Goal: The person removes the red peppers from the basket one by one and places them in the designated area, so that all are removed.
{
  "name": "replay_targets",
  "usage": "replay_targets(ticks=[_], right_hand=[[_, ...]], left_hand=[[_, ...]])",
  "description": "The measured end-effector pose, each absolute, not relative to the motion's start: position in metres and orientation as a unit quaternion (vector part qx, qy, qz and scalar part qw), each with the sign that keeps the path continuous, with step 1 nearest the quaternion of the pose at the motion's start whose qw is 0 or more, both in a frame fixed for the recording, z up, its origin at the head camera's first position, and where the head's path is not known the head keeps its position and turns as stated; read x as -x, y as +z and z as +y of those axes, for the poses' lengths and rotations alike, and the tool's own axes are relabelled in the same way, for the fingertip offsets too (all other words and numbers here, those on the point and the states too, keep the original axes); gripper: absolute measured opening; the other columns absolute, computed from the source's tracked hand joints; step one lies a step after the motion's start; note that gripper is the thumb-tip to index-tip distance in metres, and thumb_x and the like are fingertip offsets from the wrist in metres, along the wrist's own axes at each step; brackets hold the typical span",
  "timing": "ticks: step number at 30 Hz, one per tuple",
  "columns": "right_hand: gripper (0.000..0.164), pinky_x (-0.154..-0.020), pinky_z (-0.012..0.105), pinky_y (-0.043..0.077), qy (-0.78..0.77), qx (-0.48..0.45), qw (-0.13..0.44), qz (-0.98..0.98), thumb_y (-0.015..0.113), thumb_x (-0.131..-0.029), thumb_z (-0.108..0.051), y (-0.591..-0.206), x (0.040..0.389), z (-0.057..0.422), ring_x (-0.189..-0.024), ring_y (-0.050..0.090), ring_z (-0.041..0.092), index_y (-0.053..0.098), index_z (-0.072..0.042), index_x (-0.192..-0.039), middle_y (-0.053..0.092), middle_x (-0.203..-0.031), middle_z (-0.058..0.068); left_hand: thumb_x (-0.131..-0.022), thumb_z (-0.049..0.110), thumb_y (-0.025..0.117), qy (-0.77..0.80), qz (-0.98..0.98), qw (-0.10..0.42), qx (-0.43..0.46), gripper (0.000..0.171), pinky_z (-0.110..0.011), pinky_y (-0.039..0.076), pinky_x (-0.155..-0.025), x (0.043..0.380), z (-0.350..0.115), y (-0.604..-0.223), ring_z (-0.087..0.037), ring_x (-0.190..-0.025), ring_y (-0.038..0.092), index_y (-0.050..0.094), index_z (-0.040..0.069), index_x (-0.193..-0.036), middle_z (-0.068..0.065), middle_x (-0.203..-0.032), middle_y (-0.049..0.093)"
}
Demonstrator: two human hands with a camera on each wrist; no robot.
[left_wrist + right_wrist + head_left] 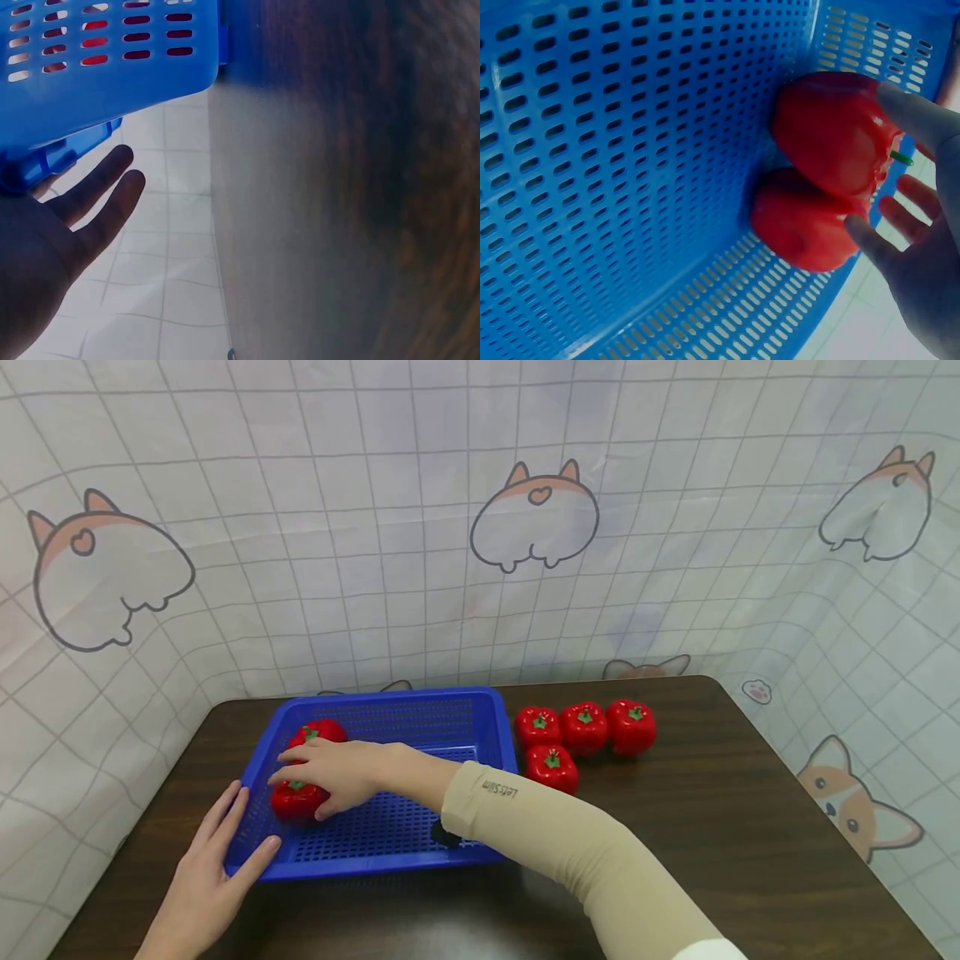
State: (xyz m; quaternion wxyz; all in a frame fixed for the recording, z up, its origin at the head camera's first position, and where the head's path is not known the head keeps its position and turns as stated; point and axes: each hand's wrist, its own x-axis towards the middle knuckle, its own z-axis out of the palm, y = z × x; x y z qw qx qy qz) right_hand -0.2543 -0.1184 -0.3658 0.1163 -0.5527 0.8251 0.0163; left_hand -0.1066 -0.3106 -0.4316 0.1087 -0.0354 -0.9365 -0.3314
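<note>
A blue perforated plastic basket [375, 867] stands on the table, with two shiny red bell peppers [318, 729] [832, 131] against its left end. My right hand [348, 771] reaches in over the nearer bell pepper [292, 802]. In the right wrist view its thumb touches one pepper and a fingertip meets the other pepper [802, 232]; the remaining fingers are spread apart, with a green stem showing between. My left hand [202, 877] lies at the basket's front left corner, fingers straight along the outer side, thumb over the near rim.
Several more red bell peppers [585, 728] sit grouped on the dark wooden table [720, 827], just right of the basket. A white gridded cloth [337, 568] with dog drawings hangs behind and at both sides.
</note>
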Motion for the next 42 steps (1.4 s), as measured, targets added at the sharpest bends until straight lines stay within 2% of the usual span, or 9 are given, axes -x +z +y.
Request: replay_targets(ticks=[4, 8, 13, 18, 24, 36, 42], right_hand=[[0.071, -0.112, 0.031, 0.040, 0.023, 0.548, 0.131, 0.826, 0.072, -0.096, -0.040, -0.366, 0.254, -0.122, -0.149, 0.023, 0.011, 0.038, -0.035, -0.158, 0.028, -0.164, -0.008], [0.062, -0.106, 0.027, 0.045, 0.010, 0.546, 0.134, 0.827, 0.074, -0.094, -0.039, -0.366, 0.253, -0.124, -0.136, 0.036, 0.007, 0.046, -0.034, -0.149, 0.038, -0.153, -0.009], [0.056, -0.104, 0.026, 0.047, 0.003, 0.543, 0.137, 0.829, 0.078, -0.091, -0.037, -0.365, 0.251, -0.122, -0.122, 0.047, 0.004, 0.050, -0.033, -0.139, 0.043, -0.144, -0.008], [0.055, -0.103, 0.025, 0.047, 0.004, 0.537, 0.139, 0.832, 0.079, -0.091, -0.033, -0.366, 0.251, -0.117, -0.123, 0.045, 0.006, 0.050, -0.034, -0.138, 0.044, -0.141, -0.009], [0.058, -0.105, 0.028, 0.047, 0.006, 0.537, 0.145, 0.831, 0.077, -0.093, -0.031, -0.368, 0.255, -0.110, -0.129, 0.041, 0.008, 0.049, -0.036, -0.144, 0.044, -0.146, -0.009], [0.060, -0.108, 0.030, 0.045, -0.026, 0.538, 0.169, 0.825, 0.077, -0.094, -0.026, -0.367, 0.258, -0.102, -0.129, 0.044, 0.009, 0.050, -0.033, -0.146, 0.041, -0.150, -0.005], [0.057, -0.105, 0.028, 0.047, -0.008, 0.535, 0.177, 0.826, 0.076, -0.095, -0.025, -0.363, 0.257, -0.097, -0.124, 0.048, 0.009, 0.051, -0.033, -0.145, 0.043, -0.147, -0.005]], left_hand=[[-0.101, 0.033, 0.068, -0.335, -0.934, 0.117, 0.041, 0.080, -0.080, 0.028, -0.102, 0.107, -0.310, -0.433, -0.054, -0.145, 0.026, 0.025, 0.002, -0.162, -0.014, -0.170, 0.016], [-0.101, 0.033, 0.067, -0.335, -0.933, 0.121, 0.045, 0.080, -0.079, 0.029, -0.102, 0.106, -0.310, -0.433, -0.054, -0.145, 0.027, 0.025, 0.003, -0.162, -0.013, -0.170, 0.016], [-0.102, 0.036, 0.065, -0.329, -0.937, 0.108, 0.037, 0.081, -0.080, 0.030, -0.100, 0.106, -0.309, -0.431, -0.056, -0.143, 0.028, 0.023, 0.004, -0.163, -0.014, -0.170, 0.014], [-0.102, 0.038, 0.065, -0.326, -0.939, 0.106, 0.035, 0.082, -0.081, 0.029, -0.099, 0.106, -0.308, -0.430, -0.057, -0.143, 0.027, 0.023, 0.004, -0.163, -0.014, -0.170, 0.014], [-0.102, 0.036, 0.065, -0.329, -0.937, 0.113, 0.041, 0.081, -0.081, 0.027, -0.101, 0.107, -0.309, -0.431, -0.056, -0.145, 0.025, 0.023, 0.004, -0.163, -0.013, -0.170, 0.014], [-0.101, 0.035, 0.067, -0.328, -0.937, 0.113, 0.036, 0.081, -0.080, 0.028, -0.101, 0.107, -0.310, -0.431, -0.055, -0.145, 0.026, 0.025, 0.003, -0.162, -0.014, -0.170, 0.015], [-0.102, 0.037, 0.065, -0.327, -0.938, 0.108, 0.032, 0.081, -0.081, 0.028, -0.100, 0.105, -0.311, -0.431, -0.056, -0.145, 0.025, 0.023, 0.003, -0.163, -0.014, -0.170, 0.013]])
